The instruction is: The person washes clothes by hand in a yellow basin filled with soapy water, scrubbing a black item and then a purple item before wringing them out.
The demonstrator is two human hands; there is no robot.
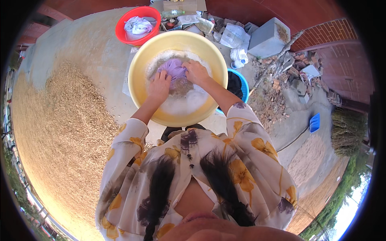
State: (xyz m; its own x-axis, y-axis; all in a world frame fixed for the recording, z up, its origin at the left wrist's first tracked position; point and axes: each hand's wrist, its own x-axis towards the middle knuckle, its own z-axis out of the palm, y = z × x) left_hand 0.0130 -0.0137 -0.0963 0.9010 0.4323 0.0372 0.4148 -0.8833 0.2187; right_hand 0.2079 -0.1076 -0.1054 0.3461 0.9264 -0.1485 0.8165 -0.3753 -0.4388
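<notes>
A large yellow plastic basin stands before me, holding sudsy, murky water. In its middle lies a bunched purple cloth, partly under the water. My left hand grips the cloth's left side, fingers curled over it. On the right side, my right hand pinches another part of the same cloth. The lower folds of the cloth are hidden in the water.
Behind the basin is a red basin with pale wet cloth. A blue basin with black cloth sits at right, partly covered. White bottles, rubble and a blue shovel lie farther right. Spread peanuts or grain cover the left ground.
</notes>
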